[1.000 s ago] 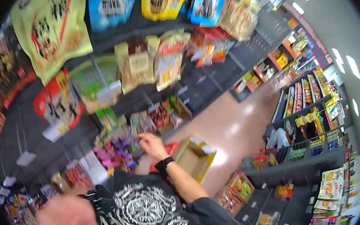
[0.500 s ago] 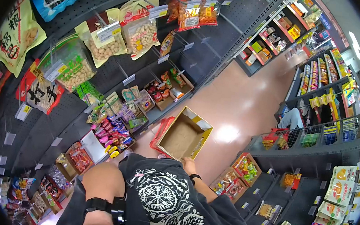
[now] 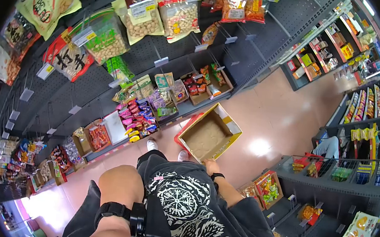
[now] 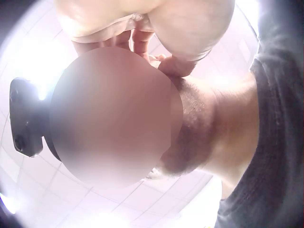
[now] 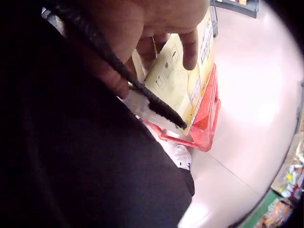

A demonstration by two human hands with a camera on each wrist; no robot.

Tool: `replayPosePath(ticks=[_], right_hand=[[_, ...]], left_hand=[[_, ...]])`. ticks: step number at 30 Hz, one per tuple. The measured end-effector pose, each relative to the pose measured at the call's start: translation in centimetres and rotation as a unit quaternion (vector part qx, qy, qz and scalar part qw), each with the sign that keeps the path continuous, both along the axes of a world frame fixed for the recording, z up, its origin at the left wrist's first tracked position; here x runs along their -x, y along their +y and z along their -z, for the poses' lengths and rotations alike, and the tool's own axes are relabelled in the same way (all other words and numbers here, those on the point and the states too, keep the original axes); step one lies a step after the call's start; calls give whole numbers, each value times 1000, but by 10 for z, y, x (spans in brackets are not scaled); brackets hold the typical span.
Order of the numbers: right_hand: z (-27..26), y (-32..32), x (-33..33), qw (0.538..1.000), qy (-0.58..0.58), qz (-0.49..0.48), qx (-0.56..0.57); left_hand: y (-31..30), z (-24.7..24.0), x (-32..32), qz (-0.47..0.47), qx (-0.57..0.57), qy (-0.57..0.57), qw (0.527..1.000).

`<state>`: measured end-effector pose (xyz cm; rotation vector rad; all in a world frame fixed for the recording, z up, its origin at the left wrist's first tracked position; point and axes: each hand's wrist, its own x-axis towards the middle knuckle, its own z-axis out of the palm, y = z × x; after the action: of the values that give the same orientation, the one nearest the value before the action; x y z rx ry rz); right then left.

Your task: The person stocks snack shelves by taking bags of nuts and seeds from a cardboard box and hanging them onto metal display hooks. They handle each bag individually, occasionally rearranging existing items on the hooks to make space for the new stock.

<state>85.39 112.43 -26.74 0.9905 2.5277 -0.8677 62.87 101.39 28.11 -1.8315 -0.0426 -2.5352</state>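
Observation:
A yellow-edged cardboard box (image 3: 209, 134), open-topped with a bare brown bottom, stands in front of the person in the head view. My right hand (image 3: 212, 167) grips its near edge; in the right wrist view, fingers (image 5: 189, 52) bend over the wall of the box. Under the box sits a red plastic frame (image 5: 206, 123). My left hand (image 4: 109, 19) is raised to the head, its fingers reaching down beside the blurred face and their tips partly hidden. In the head view only the left forearm and its wristband show clearly.
Bagged snacks (image 3: 179, 14) hang on hooks along the dark pegboard shelf at left. Below are boxes of wrapped sweets (image 3: 137, 118). Another shelf (image 3: 330, 177) stands at right, with a seated person's leg (image 3: 329, 148) beyond it. Tiled floor (image 3: 264, 107) runs between.
The right hand has moved from beside the wrapped sweets to the near edge of the box and taken hold of it. The left hand, blurred low in front before, is up at the head.

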Motion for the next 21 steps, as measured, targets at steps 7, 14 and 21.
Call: replayPosePath(ticks=[7, 14, 21], right_hand=[[2, 7, 11, 998, -34, 26, 55], [24, 7, -1, 994, 41, 70, 77], [14, 4, -4, 997, 16, 54, 53]], left_hand=[[-1, -3, -13, -113, -77, -11, 991], [-3, 5, -20, -125, -53, -2, 991], [-3, 5, -19, -154, -111, -35, 981]])
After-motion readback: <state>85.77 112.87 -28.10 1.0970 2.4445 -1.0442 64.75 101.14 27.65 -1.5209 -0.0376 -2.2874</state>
